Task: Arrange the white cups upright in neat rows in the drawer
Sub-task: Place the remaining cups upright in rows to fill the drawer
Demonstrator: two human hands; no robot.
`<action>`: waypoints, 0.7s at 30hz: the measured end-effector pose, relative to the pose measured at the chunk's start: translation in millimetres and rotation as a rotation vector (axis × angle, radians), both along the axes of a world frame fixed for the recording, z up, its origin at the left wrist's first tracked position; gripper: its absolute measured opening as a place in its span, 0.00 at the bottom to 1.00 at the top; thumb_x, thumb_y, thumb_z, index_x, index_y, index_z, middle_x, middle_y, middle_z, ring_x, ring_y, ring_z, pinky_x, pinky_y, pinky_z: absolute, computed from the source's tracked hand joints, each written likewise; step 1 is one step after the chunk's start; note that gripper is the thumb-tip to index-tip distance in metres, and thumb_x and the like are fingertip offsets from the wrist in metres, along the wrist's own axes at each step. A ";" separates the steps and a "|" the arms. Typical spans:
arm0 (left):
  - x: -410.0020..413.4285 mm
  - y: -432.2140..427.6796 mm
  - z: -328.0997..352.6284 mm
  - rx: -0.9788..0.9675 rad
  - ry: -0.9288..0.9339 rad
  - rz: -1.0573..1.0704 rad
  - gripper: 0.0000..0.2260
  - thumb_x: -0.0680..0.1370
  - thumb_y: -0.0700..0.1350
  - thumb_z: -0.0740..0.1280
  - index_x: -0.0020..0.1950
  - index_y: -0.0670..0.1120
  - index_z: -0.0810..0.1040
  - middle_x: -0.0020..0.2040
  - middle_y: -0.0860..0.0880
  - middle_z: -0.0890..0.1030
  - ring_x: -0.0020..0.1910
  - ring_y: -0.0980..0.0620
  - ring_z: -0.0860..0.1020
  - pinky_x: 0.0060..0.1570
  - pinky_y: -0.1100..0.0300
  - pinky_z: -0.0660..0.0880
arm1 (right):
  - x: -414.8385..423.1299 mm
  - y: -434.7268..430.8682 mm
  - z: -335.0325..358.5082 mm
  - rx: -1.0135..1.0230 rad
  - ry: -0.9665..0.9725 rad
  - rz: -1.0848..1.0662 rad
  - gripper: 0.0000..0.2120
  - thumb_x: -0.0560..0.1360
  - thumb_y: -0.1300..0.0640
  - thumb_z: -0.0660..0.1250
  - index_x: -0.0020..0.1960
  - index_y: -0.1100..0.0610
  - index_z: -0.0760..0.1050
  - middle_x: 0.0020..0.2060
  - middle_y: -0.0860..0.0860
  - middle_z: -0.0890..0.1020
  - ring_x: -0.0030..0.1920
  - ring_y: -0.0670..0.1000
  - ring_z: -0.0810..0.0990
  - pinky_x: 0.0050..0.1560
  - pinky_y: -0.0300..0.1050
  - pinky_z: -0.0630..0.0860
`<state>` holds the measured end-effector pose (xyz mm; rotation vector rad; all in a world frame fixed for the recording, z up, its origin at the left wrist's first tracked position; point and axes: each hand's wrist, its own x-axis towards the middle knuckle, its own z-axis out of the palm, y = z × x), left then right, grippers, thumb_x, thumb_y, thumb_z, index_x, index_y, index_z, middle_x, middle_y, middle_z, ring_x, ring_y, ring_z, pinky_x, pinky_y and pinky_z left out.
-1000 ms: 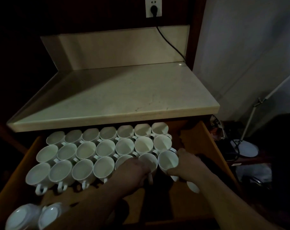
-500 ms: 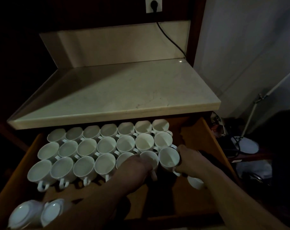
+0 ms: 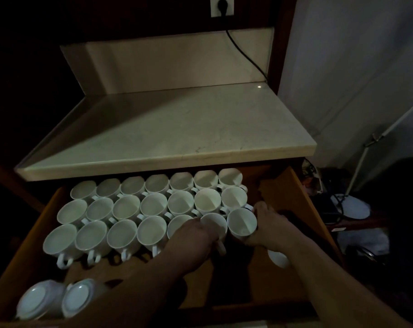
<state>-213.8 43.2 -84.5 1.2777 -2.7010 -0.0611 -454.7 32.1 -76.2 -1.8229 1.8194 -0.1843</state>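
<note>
Grips the end cup (image 3: 242, 222) with the right hand (image 3: 269, 223), fingers curled round the far side and palm against the right flank. Holds it by the body, not the handle, probably to slide it snug against the row without tipping it. Clasps the neighbouring cup (image 3: 213, 224) with the left hand (image 3: 193, 237), fingers curled over the near rim, handle poking out toward the front below the knuckles. Seems to brace that cup against the sideways push and keep the line from buckling.

Works at the right end of the front row of three rows of white cups (image 3: 153, 204), all mouth-up at the back of the drawer (image 3: 293, 192), rims touching, handles pointing forward and tucked into the gaps of the next row to save room.

Leaves two tipped cups (image 3: 42, 300) lying base-out in the front left corner. Leaves one more loose cup (image 3: 278, 258) on the drawer floor just under the right forearm, its attitude too dark to tell.

Looks close to finishing the third row, seven across like the two behind. Has those three yet to stand up, likely as the start of a fourth row. Needs care with the protruding handles, easy to snag in sliding.

Above the drawer, a pale worktop (image 3: 177, 129) overhanging the back row.
</note>
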 end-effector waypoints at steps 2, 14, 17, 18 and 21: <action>0.1 -0.1 -1.0 0.017 -0.007 0.007 0.07 0.74 0.48 0.67 0.51 0.54 0.82 0.46 0.50 0.83 0.46 0.49 0.79 0.41 0.60 0.64 | -0.2 -1.3 -2.1 -0.011 -0.018 -0.010 0.40 0.60 0.35 0.82 0.60 0.49 0.63 0.58 0.49 0.75 0.57 0.52 0.78 0.57 0.56 0.80; 1.4 -4.8 -11.6 0.022 -0.073 0.017 0.07 0.75 0.50 0.63 0.49 0.53 0.79 0.45 0.50 0.83 0.45 0.48 0.79 0.45 0.55 0.74 | -34.8 -3.0 6.6 0.124 -0.281 -0.107 0.44 0.61 0.51 0.84 0.70 0.49 0.64 0.61 0.49 0.77 0.57 0.50 0.81 0.50 0.46 0.83; 0.1 -4.8 -10.5 -0.026 -0.047 -0.010 0.09 0.75 0.51 0.61 0.49 0.52 0.79 0.45 0.48 0.83 0.45 0.45 0.79 0.45 0.54 0.74 | -29.2 0.3 2.9 0.226 -0.121 0.034 0.31 0.66 0.56 0.82 0.61 0.50 0.68 0.54 0.47 0.79 0.48 0.49 0.85 0.48 0.52 0.86; -0.4 -4.2 -9.9 -0.039 -0.022 -0.021 0.11 0.75 0.52 0.60 0.49 0.51 0.79 0.45 0.47 0.83 0.45 0.45 0.79 0.44 0.55 0.72 | -24.9 -0.6 0.0 0.210 -0.059 0.069 0.30 0.66 0.55 0.82 0.61 0.50 0.70 0.53 0.47 0.80 0.48 0.49 0.84 0.50 0.54 0.85; -1.7 -1.5 -8.5 -0.058 0.017 -0.016 0.14 0.74 0.53 0.57 0.48 0.51 0.80 0.44 0.47 0.83 0.44 0.46 0.79 0.41 0.57 0.68 | -18.5 -5.9 -5.3 0.113 0.057 0.145 0.26 0.67 0.51 0.79 0.60 0.47 0.71 0.51 0.43 0.80 0.53 0.49 0.81 0.62 0.61 0.77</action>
